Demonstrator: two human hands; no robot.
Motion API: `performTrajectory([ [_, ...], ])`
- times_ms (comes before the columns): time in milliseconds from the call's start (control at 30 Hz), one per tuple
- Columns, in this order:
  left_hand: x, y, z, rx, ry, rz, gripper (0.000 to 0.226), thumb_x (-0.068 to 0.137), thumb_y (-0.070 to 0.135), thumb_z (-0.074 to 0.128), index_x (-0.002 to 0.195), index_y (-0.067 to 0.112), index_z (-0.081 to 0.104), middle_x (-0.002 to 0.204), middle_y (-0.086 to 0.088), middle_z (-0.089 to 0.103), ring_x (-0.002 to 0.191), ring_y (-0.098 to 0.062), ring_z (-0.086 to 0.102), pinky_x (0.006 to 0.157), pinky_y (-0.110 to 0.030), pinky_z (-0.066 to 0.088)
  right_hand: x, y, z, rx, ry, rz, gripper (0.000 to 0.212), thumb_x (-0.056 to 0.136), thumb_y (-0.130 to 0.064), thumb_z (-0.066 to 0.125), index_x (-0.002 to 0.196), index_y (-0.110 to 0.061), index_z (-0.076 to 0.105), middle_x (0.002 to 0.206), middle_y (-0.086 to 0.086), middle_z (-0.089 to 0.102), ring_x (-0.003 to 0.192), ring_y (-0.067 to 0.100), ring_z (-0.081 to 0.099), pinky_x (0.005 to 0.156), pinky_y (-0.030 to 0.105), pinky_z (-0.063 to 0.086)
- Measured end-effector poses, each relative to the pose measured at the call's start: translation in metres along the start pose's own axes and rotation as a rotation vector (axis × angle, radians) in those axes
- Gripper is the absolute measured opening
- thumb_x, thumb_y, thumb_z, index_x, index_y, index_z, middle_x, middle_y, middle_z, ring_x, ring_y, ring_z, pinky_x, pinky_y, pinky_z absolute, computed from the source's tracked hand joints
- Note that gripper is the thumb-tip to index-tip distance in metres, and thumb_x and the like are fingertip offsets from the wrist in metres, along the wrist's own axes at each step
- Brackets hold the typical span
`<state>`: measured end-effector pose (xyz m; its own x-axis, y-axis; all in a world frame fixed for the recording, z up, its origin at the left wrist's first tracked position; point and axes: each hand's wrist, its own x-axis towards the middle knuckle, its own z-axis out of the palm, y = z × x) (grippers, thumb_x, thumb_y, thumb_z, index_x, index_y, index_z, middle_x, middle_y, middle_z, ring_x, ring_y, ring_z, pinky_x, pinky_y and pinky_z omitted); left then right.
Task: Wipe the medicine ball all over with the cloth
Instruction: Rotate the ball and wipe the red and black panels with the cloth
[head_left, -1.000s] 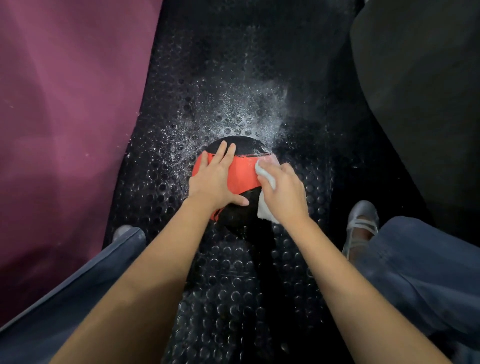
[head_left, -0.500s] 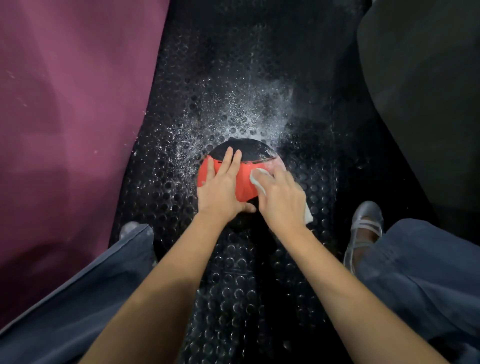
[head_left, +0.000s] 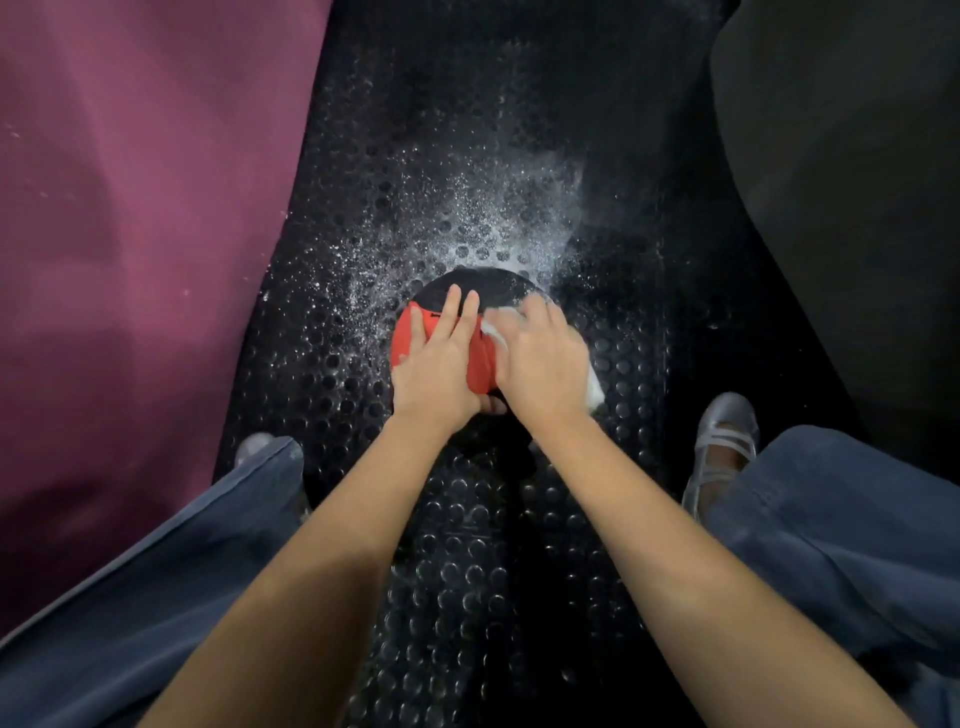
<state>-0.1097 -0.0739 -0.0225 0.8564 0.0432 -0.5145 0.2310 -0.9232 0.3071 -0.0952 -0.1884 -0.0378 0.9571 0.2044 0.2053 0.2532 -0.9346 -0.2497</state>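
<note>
Medicine ball (head_left: 480, 361), red w/ black top section, sits on black studded rubber mat (head_left: 467, 545), roughly centre of view, between the person's feet. Both hands on it.

Left hand (head_left: 439, 364) lies flat on ball's left/near side, fingers straight & spread a bit, tips reaching up onto the black part; thumb tucked toward the near underside. Not gripping, just pressing/steadying.

Right hand (head_left: 543, 364) on ball's right side, fingers curled over white cloth (head_left: 493, 332), pressing it to the surface. Cloth shows at 2 spots: a bit by the fingertips near the red/black border, and a corner sticking out below the hand's outer edge, right of the ball. Rest of cloth hidden under the hand. Hand slightly blurred.

White powder/speckle patch (head_left: 483, 223) on mat just beyond ball, spreading up & to the right; can't tell if dust or droplets.

Purple padded surface (head_left: 130, 234) along left side of mat. Dark surface (head_left: 857, 182) at upper right, detail too dark to read.

Blue trouser legs (head_left: 841, 519) at lower left & lower right. Grey strapped shoe (head_left: 719, 447) on mat right of ball, apart from it; toe of other shoe (head_left: 252, 447) just visible at left by trouser hem
</note>
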Motion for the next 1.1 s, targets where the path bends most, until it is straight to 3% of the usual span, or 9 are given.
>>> performTrajectory([
  [167,0.009,-0.009,-0.005,-0.053,-0.008,-0.018,0.131,0.064,0.047,0.085,0.154,0.032,-0.008,0.16,0.019,-0.015,0.15,-0.026,-0.009,0.105,-0.06,0.037,-0.019,0.009,0.001,-0.008,0.001,-0.071,0.015,0.076,-0.014,0.07,0.089,-0.02,0.068,0.082,0.005,0.056,0.078,0.026,0.059,0.054,0.032,0.047],
  [300,0.011,-0.008,-0.006,-0.068,0.001,-0.021,0.131,0.063,0.049,0.085,0.154,0.032,-0.008,0.16,0.018,-0.015,0.149,-0.026,-0.009,0.104,-0.061,0.036,-0.04,0.024,0.0,-0.005,-0.01,-0.016,0.021,0.078,-0.015,0.07,0.097,-0.023,0.067,0.083,0.004,0.056,0.07,0.024,0.054,0.052,0.031,0.042],
  [367,0.01,-0.007,-0.005,-0.054,0.001,-0.012,0.131,0.063,0.048,0.085,0.154,0.031,-0.008,0.16,0.017,-0.015,0.149,-0.028,-0.009,0.106,-0.059,0.036,-0.017,0.016,0.0,0.03,-0.009,0.047,0.011,0.084,-0.02,0.066,0.094,-0.023,0.069,0.089,0.005,0.06,0.075,0.024,0.056,0.053,0.03,0.04],
  [500,0.004,-0.006,-0.005,-0.001,0.002,-0.024,0.13,0.065,0.045,0.085,0.155,0.025,-0.008,0.162,0.011,-0.013,0.149,-0.031,-0.005,0.109,-0.056,0.032,0.011,0.005,-0.001,0.075,-0.173,0.139,0.021,0.094,-0.029,0.052,0.107,-0.025,0.069,0.102,0.004,0.057,0.094,0.024,0.054,0.062,0.03,0.032],
  [700,0.014,-0.011,0.005,0.042,0.051,0.014,0.1,0.084,0.029,0.07,0.155,0.018,0.0,0.163,-0.008,-0.004,0.149,-0.037,-0.003,0.119,-0.054,0.014,0.001,-0.01,-0.005,0.263,-0.212,0.094,0.032,0.096,-0.042,0.046,0.11,-0.023,0.066,0.107,0.004,0.052,0.103,0.023,0.048,0.075,0.036,0.043],
  [767,0.009,-0.019,0.002,-0.004,0.05,-0.008,0.104,0.082,0.024,0.074,0.156,0.021,0.001,0.163,-0.008,-0.004,0.148,-0.039,0.001,0.12,-0.05,0.012,-0.003,-0.018,-0.004,0.303,-0.179,0.075,0.028,0.096,-0.037,0.048,0.105,-0.019,0.068,0.101,0.005,0.053,0.098,0.023,0.05,0.076,0.039,0.045],
  [833,0.005,-0.028,-0.003,-0.08,0.059,-0.052,0.112,0.076,0.025,0.081,0.155,0.028,0.002,0.164,-0.002,-0.003,0.148,-0.039,0.007,0.115,-0.049,0.022,-0.007,-0.024,-0.001,0.284,-0.132,0.041,0.022,0.094,-0.029,0.053,0.105,-0.017,0.069,0.098,0.005,0.056,0.093,0.025,0.055,0.084,0.041,0.044],
  [967,0.001,-0.041,-0.006,-0.129,0.058,-0.065,0.124,0.065,0.032,0.088,0.155,0.03,0.004,0.164,0.003,0.001,0.148,-0.03,0.014,0.111,-0.049,0.029,-0.007,-0.033,-0.002,0.368,-0.2,0.136,0.04,0.09,-0.023,0.057,0.129,-0.012,0.055,0.121,0.006,0.058,0.115,0.025,0.05,0.092,0.028,0.028],
  [1100,-0.003,-0.04,-0.006,-0.133,0.084,-0.062,0.13,0.058,0.041,0.09,0.156,0.027,0.005,0.163,0.005,0.002,0.149,-0.027,0.013,0.112,-0.048,0.028,-0.021,-0.027,-0.005,0.346,-0.224,0.122,0.028,0.089,-0.026,0.062,0.113,-0.012,0.066,0.107,0.008,0.058,0.101,0.027,0.054,0.079,0.036,0.042],
])
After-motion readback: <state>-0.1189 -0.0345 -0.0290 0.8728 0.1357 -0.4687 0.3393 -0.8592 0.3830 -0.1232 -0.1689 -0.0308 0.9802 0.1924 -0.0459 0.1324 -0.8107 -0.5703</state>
